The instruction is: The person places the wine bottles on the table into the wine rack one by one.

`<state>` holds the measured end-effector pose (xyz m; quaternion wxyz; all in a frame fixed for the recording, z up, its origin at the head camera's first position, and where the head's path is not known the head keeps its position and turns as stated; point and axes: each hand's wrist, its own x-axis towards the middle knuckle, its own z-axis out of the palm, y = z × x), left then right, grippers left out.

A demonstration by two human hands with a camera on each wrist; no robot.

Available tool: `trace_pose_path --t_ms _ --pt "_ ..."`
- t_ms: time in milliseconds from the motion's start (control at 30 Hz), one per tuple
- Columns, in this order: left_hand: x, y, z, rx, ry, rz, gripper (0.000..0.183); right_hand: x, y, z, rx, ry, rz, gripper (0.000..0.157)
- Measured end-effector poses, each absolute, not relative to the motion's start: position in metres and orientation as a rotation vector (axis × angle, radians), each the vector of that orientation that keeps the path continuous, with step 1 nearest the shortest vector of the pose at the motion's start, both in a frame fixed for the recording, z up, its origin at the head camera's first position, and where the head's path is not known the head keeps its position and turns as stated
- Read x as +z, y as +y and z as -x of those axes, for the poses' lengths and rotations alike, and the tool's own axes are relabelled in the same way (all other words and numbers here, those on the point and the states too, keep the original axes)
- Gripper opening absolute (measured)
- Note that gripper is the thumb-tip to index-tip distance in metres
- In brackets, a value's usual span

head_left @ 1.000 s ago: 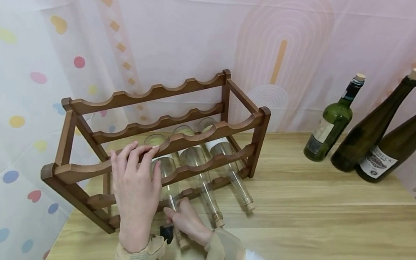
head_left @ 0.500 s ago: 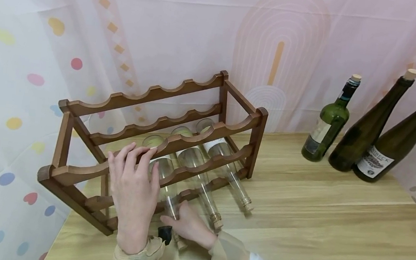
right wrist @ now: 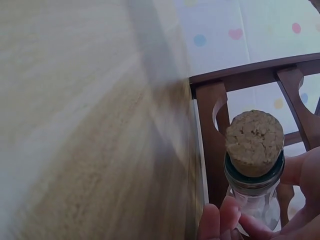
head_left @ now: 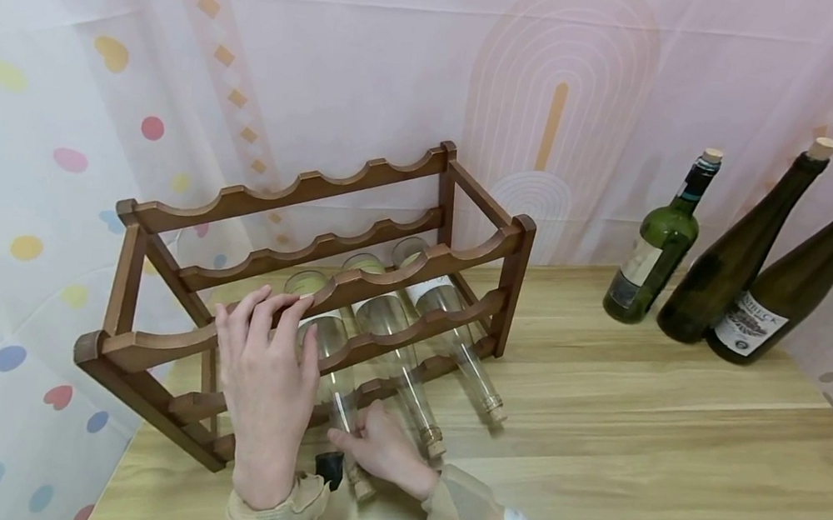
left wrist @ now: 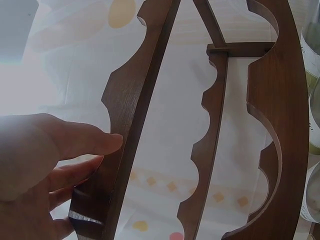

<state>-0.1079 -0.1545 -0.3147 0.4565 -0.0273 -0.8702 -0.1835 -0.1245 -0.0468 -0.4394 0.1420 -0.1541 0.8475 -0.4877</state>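
Note:
A brown wooden wine rack (head_left: 365, 283) with scalloped rails stands on the table. My left hand (head_left: 264, 392) grips its upper front rail; in the left wrist view the thumb lies on one side of the rail (left wrist: 131, 102) and the fingers on the other. Low at the rack's front, my right hand (head_left: 386, 451) holds the neck of a clear glass bottle (head_left: 339, 386), which lies in the bottom row with its neck pointing outward. The right wrist view shows that bottle's cork (right wrist: 254, 142) close up, with thumb and fingers around the neck below it.
Two more clear corked bottles, a middle one (head_left: 405, 376) and a right one (head_left: 471, 357), lie in the bottom row. A green bottle (head_left: 662, 246) and two tall dark bottles (head_left: 733, 257) stand at the right on the wooden table (head_left: 632, 448). A patterned cloth (head_left: 376, 55) hangs behind.
The head view has shifted slightly. My right hand's thumb and fingers have moved a little along the bottle's neck. My left hand stays on the rail.

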Motion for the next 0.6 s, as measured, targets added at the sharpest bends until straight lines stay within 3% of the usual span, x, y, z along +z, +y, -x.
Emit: trace_pose_path --t_ms 600 --pt "-0.3142 -0.1548 0.1088 -0.461 -2.140 0.075 0.023 -0.4433 -0.0466 0.1269 -1.484 2.358 0.359 0.039"
